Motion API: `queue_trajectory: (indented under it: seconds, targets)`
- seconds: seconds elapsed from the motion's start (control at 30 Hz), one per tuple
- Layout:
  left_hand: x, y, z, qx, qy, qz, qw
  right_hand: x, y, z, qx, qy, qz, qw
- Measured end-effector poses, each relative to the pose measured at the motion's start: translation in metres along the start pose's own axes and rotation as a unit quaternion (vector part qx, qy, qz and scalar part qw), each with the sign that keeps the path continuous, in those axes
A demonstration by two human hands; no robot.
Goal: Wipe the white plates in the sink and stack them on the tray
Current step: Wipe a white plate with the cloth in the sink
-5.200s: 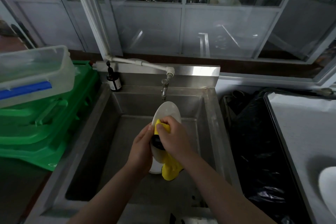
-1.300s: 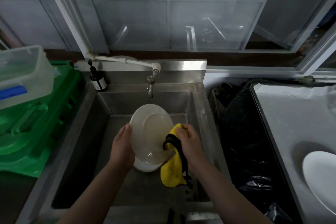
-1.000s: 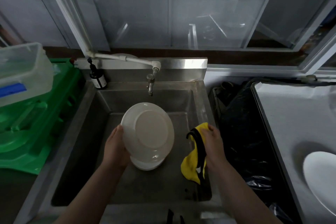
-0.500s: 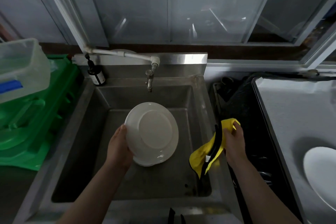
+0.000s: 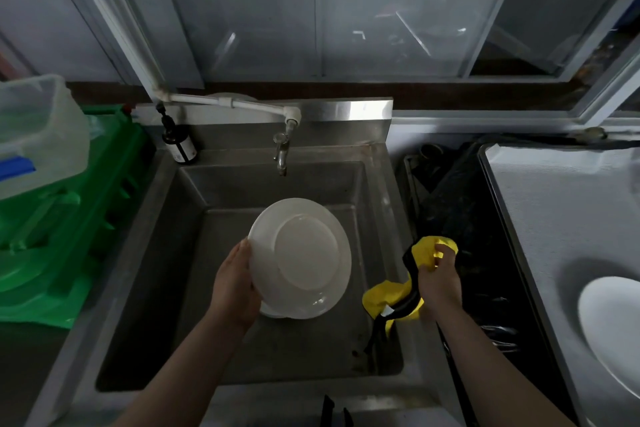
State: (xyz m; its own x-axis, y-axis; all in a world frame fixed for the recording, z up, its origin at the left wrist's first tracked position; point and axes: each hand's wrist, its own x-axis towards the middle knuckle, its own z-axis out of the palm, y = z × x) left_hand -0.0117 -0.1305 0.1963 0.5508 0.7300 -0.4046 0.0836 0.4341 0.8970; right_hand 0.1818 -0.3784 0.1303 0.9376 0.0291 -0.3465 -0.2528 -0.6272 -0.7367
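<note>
My left hand (image 5: 235, 284) grips a white plate (image 5: 301, 256) by its left rim, underside up, above the steel sink (image 5: 166, 229). Under it a sliver of another white plate (image 5: 272, 312) shows on the sink floor. My right hand (image 5: 438, 279) holds a yellow cloth with black trim (image 5: 398, 298) over the sink's right rim. At the far right a white plate (image 5: 613, 329) lies on the pale tray (image 5: 554, 218).
A tap (image 5: 281, 152) on a white pipe overhangs the sink's back, with a dark bottle (image 5: 178, 144) at the back left corner. Green crates (image 5: 65, 218) and a clear tub (image 5: 38, 132) stand to the left. A black-lined bin (image 5: 464, 218) sits between sink and tray.
My right hand has carried the cloth off the plate and rightward over the sink's rim. My left hand has turned the plate underside up and keeps it above the sink.
</note>
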Motion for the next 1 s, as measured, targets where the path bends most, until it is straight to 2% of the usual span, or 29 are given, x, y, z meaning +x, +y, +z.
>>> queue_trajectory:
  seconds: [0.3, 0.47, 0.57, 0.67, 0.77, 1.0]
  targets:
    - [0.003, -0.004, -0.001, 0.001, -0.017, -0.003, 1.000, -0.003, -0.011, 0.003, -0.091, 0.043, -0.056, 0.993]
    - [0.007, -0.006, -0.003, 0.002, -0.025, -0.005, 1.000, -0.017, -0.031, 0.012, -0.028, 0.018, -0.140, 0.990]
    - [0.011, -0.007, -0.003, -0.007, -0.017, -0.023, 1.000, -0.030, -0.046, 0.023, 0.016, -0.026, -0.173, 0.984]
    - [0.015, -0.006, -0.002, -0.020, -0.012, -0.034, 0.999, -0.040, -0.058, 0.039, 0.056, -0.118, -0.106, 0.986]
    - [0.017, -0.006, -0.002, -0.025, -0.012, -0.040, 0.999, -0.047, -0.068, 0.051, 0.126, -0.175, -0.020, 0.976]
    - [0.020, -0.005, -0.009, -0.016, -0.024, -0.033, 0.999, -0.051, -0.083, 0.054, 0.193, -0.209, 0.036, 0.958]
